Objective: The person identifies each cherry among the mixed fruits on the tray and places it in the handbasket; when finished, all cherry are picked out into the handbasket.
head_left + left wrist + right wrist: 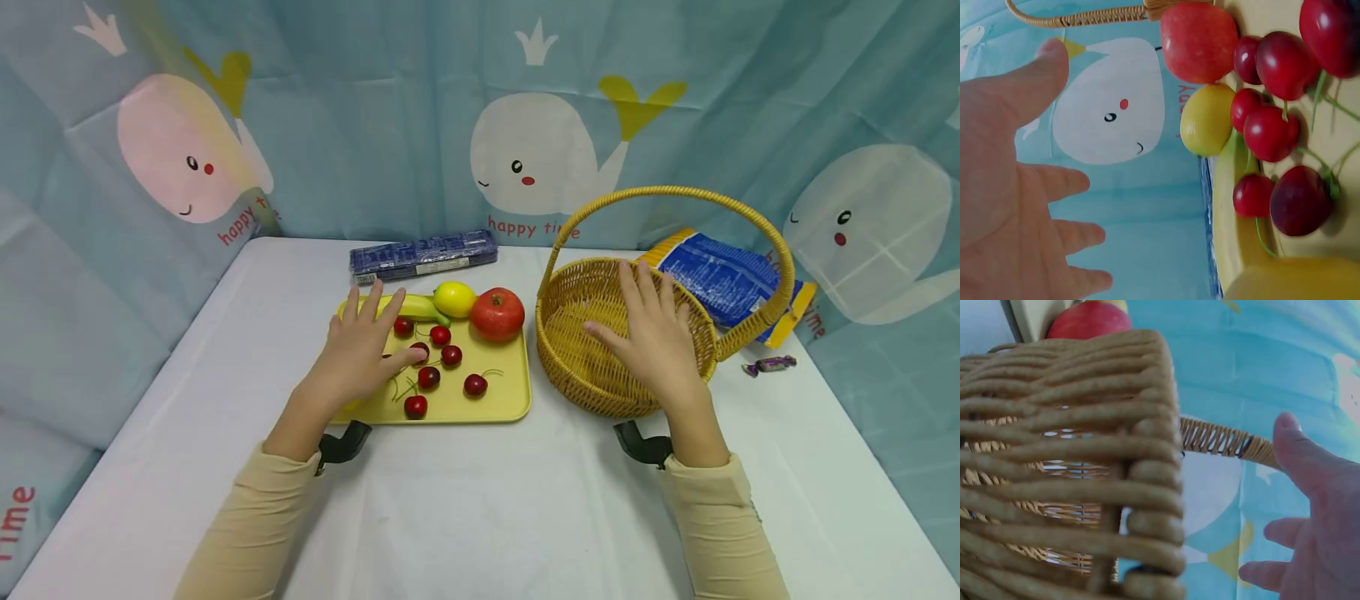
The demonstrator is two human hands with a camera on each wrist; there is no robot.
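My left hand [365, 350] hovers with spread fingers above the left part of a yellow tray [506, 404], holding nothing. On the tray lie several dark red cherries [476, 385] with green stems, a banana [408, 309], a lemon [454, 298] and a round red fruit [497, 315] resembling an apple. A second yellow thing [1300, 281] shows at the bottom of the left wrist view, mostly cut off. Over the right side of a woven basket [577, 379] is my right hand [656, 337], fingers apart and gripping nothing. The basket's tall handle [675, 192] arches behind that hand.
Behind the tray lies a dark blue wrapped packet [423, 255]. A blue and yellow bag [723, 279] leans behind the basket, and a purple wrapped candy [770, 365] is to its right. A whale-print curtain [375, 150] encloses the white table [480, 508] at back and sides.
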